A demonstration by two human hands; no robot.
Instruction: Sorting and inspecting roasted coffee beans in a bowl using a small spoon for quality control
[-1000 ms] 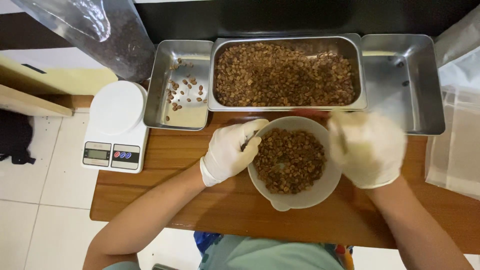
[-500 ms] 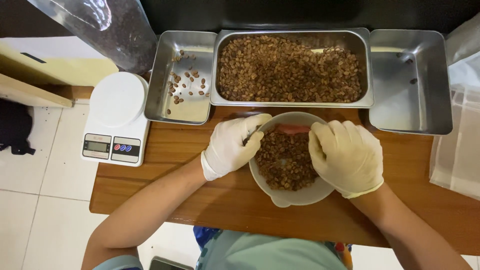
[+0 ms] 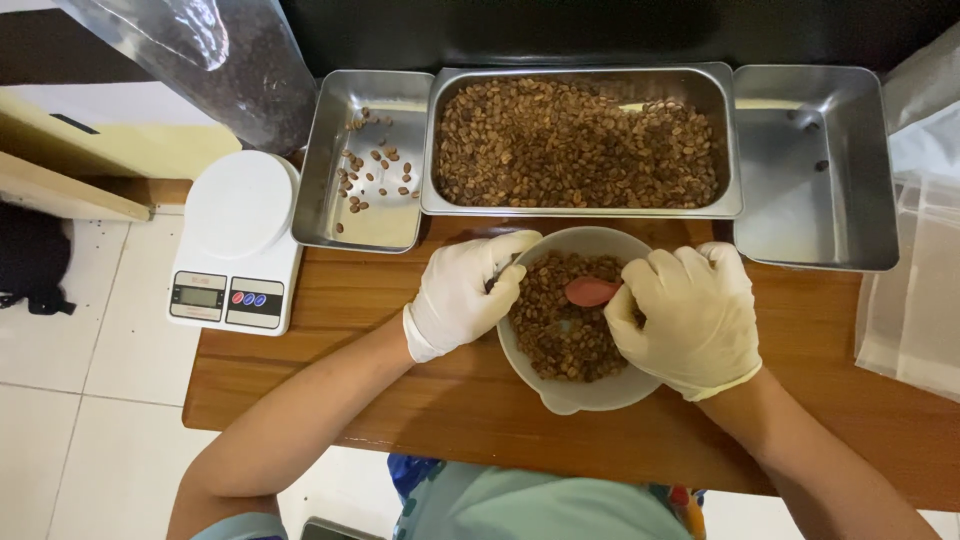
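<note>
A white bowl of brown coffee beans sits on the wooden table in front of me. My left hand, in a white glove, rests on the bowl's left rim with its fingers curled over the beans. The gloved right hand lies over the bowl's right side and grips a pink spoon, whose scoop sits above the beans. Just behind the bowl stands a steel tray heaped with more beans.
A steel tray at the left holds several scattered beans; another at the right holds a few. A white kitchen scale stands at the table's left end, a clear bag of dark beans behind it. Clear plastic bags lie right.
My right hand came down from above the bowl's right rim onto the bowl, and the pink spoon now shows in it. The left hand stayed on the left rim.
</note>
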